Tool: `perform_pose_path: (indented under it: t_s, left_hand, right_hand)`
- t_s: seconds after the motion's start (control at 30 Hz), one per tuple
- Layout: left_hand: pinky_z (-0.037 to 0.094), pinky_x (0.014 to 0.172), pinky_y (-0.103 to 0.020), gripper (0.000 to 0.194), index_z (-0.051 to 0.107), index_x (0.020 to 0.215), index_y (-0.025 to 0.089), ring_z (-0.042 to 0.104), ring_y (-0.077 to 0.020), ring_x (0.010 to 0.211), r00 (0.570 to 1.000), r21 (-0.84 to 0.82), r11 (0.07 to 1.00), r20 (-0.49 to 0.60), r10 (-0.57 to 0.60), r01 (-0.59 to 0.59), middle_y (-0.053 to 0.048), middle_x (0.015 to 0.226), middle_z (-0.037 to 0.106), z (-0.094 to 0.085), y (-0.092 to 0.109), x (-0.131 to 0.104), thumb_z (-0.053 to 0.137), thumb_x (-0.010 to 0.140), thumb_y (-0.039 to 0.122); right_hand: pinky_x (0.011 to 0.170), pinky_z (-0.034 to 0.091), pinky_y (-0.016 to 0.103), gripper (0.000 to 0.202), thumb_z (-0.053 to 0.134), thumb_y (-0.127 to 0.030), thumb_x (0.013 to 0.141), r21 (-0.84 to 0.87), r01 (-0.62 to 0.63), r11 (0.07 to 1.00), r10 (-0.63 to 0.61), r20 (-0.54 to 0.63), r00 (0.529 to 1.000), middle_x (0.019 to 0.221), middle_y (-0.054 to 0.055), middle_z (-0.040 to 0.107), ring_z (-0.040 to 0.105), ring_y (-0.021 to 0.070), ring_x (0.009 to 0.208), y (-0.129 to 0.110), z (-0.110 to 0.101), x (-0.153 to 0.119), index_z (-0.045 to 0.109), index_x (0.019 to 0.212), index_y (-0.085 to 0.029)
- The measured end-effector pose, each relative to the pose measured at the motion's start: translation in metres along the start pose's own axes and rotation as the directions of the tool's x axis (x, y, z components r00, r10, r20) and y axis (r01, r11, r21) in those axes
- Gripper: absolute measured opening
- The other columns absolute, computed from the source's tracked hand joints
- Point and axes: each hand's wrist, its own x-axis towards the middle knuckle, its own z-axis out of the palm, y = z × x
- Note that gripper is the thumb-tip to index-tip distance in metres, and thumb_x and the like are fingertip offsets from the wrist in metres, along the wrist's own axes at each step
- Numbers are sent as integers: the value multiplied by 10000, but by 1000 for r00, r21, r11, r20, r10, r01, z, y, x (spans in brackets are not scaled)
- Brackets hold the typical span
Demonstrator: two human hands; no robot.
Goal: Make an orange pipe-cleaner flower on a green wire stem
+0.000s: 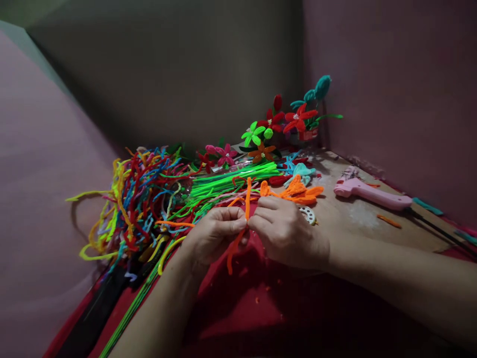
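An orange pipe cleaner (248,196) stands up between my hands, and an orange length also hangs below my fingers. My left hand (219,231) pinches it between thumb and forefinger. Right beside, my right hand (285,231) is closed, its curled fingers meeting the pipe cleaner at the same spot; its fingertips are partly hidden. Just beyond my right hand lie orange pipe-cleaner petals (298,190). A white disc with holes (308,215) shows partly behind that hand.
A tangled heap of coloured pipe cleaners (137,199) lies left, beside a green bundle (231,184). Finished flowers (253,133) stand at the back. A pink glue gun (372,193) rests on a brown board (346,228) at right. Red cloth (238,318) covers the front.
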Motion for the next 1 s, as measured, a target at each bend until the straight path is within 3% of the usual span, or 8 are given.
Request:
perform_pose_path:
  t_s: [0.13, 0.23, 0.33, 0.5, 0.6, 0.8, 0.9, 1.0]
  left_hand:
    - [364, 450, -206, 177, 579, 661, 132, 455, -96, 486, 987, 123, 982, -47, 152, -146, -5, 555, 515, 1, 3, -2, 655, 698, 288]
    - [373, 477, -207, 165, 580, 683, 139, 449, -92, 492, 966, 259, 942, -89, 244, -214, -2, 554, 524, 2, 8, -5, 603, 751, 287]
    - [378, 498, -212, 157, 576, 661, 158, 451, -95, 489, 922, 429, 863, -148, 357, -265, 8, 543, 517, 5, 8, -5, 570, 777, 264]
    - [433, 665, -253, 77, 640, 740, 207, 570, -156, 701, 682, 835, 421, -78, 728, -354, -35, 726, 618, 9, -3, 0, 574, 776, 222]
    - [436, 727, -260, 69, 640, 787, 217, 590, -173, 801, 628, 913, 236, 28, 778, -332, -52, 816, 639, 8, -8, 1, 572, 782, 212]
    - [402, 654, -236, 123, 583, 730, 178, 530, -139, 704, 700, 894, 251, 91, 708, -371, -38, 746, 576, 8, -3, -5, 499, 820, 178]
    - [365, 574, -227, 165, 541, 659, 173, 462, -117, 595, 797, 844, 436, -17, 603, -312, 3, 625, 503, 9, 4, -8, 497, 815, 206]
    - [339, 516, -224, 179, 502, 663, 175, 416, -106, 528, 886, 735, 634, -101, 453, -240, 31, 558, 449, 6, 9, -10, 477, 824, 250]
  right_hand:
    - [601, 392, 287, 213, 447, -69, 778, 203, -202, 958, 201, 26, 979, 623, 59, 588, 476, 149, 619, 3, -1, 4, 592, 637, -135]
    - [574, 401, 249, 150, 514, -116, 776, 451, -490, 746, 454, 194, 870, 661, 29, 618, 523, 120, 614, 6, -2, 7, 631, 688, -148]
    - [545, 390, 240, 158, 536, -159, 776, 513, -644, 568, 564, 327, 758, 608, 11, 607, 520, 106, 566, 9, -3, 9, 632, 651, -147]
    - [568, 385, 247, 200, 543, -158, 771, 488, -683, 544, 636, 291, 714, 563, 2, 586, 509, 104, 560, 10, -2, 9, 597, 578, -152]
    - [574, 386, 244, 181, 536, -143, 778, 479, -655, 585, 621, 254, 741, 583, 0, 588, 511, 102, 568, 10, -2, 9, 603, 610, -152]
    - [585, 387, 236, 138, 557, -117, 773, 438, -595, 674, 569, 207, 796, 613, -1, 596, 511, 101, 594, 6, 0, 6, 615, 651, -145]
    - [575, 401, 233, 142, 542, -122, 792, 461, -568, 681, 530, 224, 818, 618, -2, 607, 520, 101, 583, 3, 0, 5, 626, 680, -144]
    - [646, 428, 281, 125, 531, -148, 806, 395, -408, 823, 432, 31, 901, 693, 34, 628, 534, 135, 662, 2, -6, 5, 652, 774, -139]
